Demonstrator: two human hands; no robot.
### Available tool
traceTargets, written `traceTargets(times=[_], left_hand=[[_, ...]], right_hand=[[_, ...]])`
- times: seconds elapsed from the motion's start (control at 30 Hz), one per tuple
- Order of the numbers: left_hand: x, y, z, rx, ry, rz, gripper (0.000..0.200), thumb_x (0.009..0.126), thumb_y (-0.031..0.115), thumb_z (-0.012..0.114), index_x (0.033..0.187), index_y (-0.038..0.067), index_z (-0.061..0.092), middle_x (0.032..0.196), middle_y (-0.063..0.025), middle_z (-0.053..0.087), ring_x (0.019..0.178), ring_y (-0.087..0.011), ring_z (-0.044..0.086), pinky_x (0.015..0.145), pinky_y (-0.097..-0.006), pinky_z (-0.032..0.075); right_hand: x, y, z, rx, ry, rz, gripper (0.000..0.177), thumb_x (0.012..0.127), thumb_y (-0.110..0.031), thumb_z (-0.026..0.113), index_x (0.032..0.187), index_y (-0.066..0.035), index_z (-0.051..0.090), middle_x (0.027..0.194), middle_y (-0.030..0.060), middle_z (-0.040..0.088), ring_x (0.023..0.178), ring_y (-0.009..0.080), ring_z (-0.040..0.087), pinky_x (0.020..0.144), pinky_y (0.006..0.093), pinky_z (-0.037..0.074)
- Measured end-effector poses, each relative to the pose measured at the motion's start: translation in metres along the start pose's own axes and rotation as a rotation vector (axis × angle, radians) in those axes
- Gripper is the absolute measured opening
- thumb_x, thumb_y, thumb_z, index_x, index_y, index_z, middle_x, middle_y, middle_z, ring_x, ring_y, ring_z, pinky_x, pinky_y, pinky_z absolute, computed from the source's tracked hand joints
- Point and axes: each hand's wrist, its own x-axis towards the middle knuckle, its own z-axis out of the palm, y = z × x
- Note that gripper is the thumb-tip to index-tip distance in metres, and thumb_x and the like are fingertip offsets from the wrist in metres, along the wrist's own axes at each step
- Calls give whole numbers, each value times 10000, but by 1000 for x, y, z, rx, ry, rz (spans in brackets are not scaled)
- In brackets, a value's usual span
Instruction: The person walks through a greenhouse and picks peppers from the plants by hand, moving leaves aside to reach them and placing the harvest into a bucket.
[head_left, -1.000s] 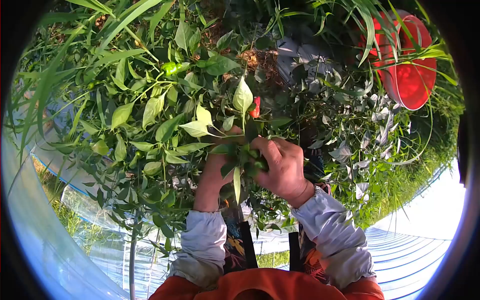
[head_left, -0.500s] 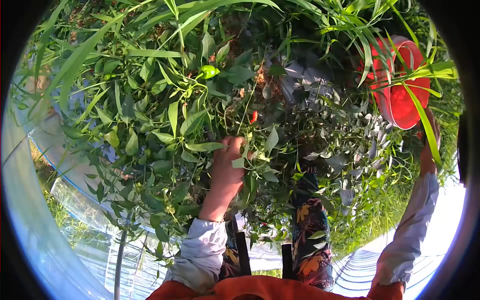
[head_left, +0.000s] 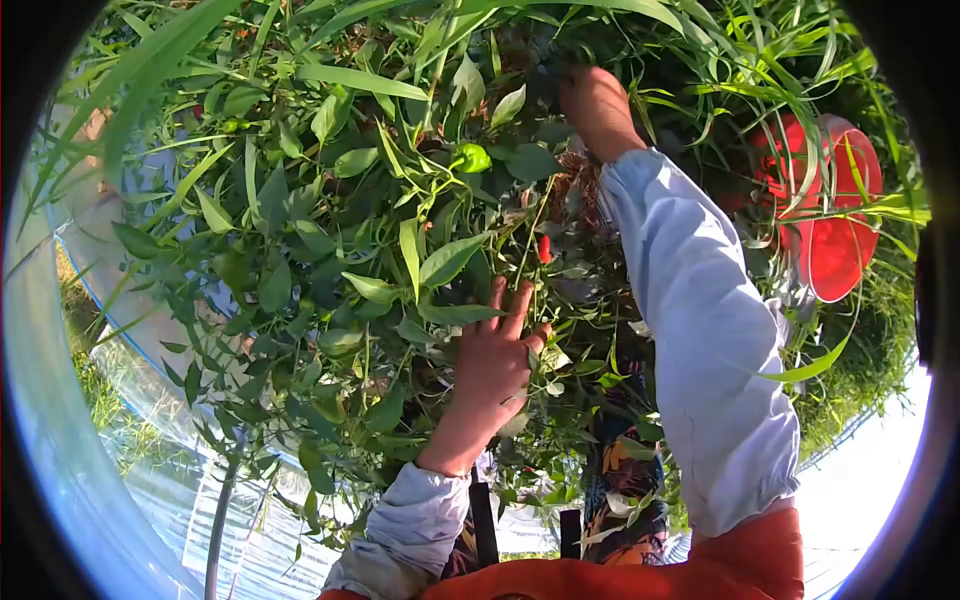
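Note:
My left hand (head_left: 492,362) is in the middle of a leafy pepper plant (head_left: 330,250), fingers spread against the leaves and holding nothing. A small red pepper (head_left: 543,248) hangs just above its fingertips. A green pepper (head_left: 470,157) sits higher up among the leaves. My right hand (head_left: 597,103) reaches far into the foliage at the top, its pale sleeve (head_left: 700,320) stretched across the view. Leaves hide its fingers, so its grip is not visible.
A red bucket (head_left: 835,235) lies among tall grass at the right. Pale plastic sheeting (head_left: 60,400) curves along the left and lower edges. Patterned trouser legs (head_left: 620,470) and an orange garment (head_left: 620,575) show at the bottom.
My right hand left the plant's centre, swung out beside the red bucket, and now reaches into the foliage at the top. My left hand has spread its fingers.

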Motion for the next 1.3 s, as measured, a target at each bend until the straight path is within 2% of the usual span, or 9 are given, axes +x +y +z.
traceTargets(times=[0.13,0.27,0.4,0.47,0.57,0.77,0.93,1.07,1.3], left_hand=[[-3,-13,32,22,24,-54,442,726,51,608,1152,163,636,1506,-128,296,1404,-391,229,1107,-593,236],[-3,-12,26,5,18,-105,521,736,43,597,1237,184,600,1482,-132,325,1400,-400,235,1095,-583,265],[-3,-6,17,35,5,-6,541,758,97,615,1283,224,578,1474,-139,342,1404,-398,227,1097,-576,259],[1,1,5,-24,26,-9,432,841,207,575,1272,215,583,1445,-157,382,1361,-420,293,1074,-621,257],[9,6,-3,-114,62,6,503,821,233,595,1321,212,539,1437,-174,392,1358,-442,290,1082,-629,218],[23,18,-15,-458,371,66,763,745,190,666,1437,79,364,1377,-178,460,1340,-356,371,1122,-523,204],[27,-7,-2,-2049,331,-260,580,924,332,525,1377,-12,411,1200,-147,593,1112,-239,546,1005,-397,385],[33,13,-22,-1930,432,-634,452,1000,339,459,1295,-3,483,1184,-98,609,1086,-221,561,968,-376,423],[24,-13,-7,-2122,289,-447,308,987,207,479,1232,26,526,1110,-109,614,1024,-208,598,928,-351,474]], right_hand=[[44,50,70,-490,-207,20,174,764,-261,669,752,-99,733,784,133,680,727,305,662,651,385,533],[19,41,39,-453,-246,-129,180,743,-269,690,807,-107,737,781,123,689,731,280,667,626,385,534],[-11,32,16,283,-190,366,195,750,-186,635,797,-15,716,781,149,686,730,262,654,643,366,522],[-39,37,-2,1134,-95,854,293,727,-269,649,826,6,653,822,103,641,726,215,603,651,360,484],[-83,81,-16,1827,-33,617,96,733,-86,518,774,-16,568,817,65,581,702,172,535,618,311,427],[-178,-22,-76,1227,-195,439,89,702,-26,565,749,-36,640,806,46,580,729,170,545,677,308,444],[-216,-54,-63,992,-199,32,127,666,-2,598,780,-23,649,858,123,556,824,291,563,752,364,468],[-242,-95,-53,803,-100,91,472,656,-60,680,1116,-11,585,1210,212,497,1029,387,548,890,426,474],[-261,-114,-70,444,-79,-68,491,668,-2,624,1157,14,587,1283,211,501,1103,379,534,922,420,466]])
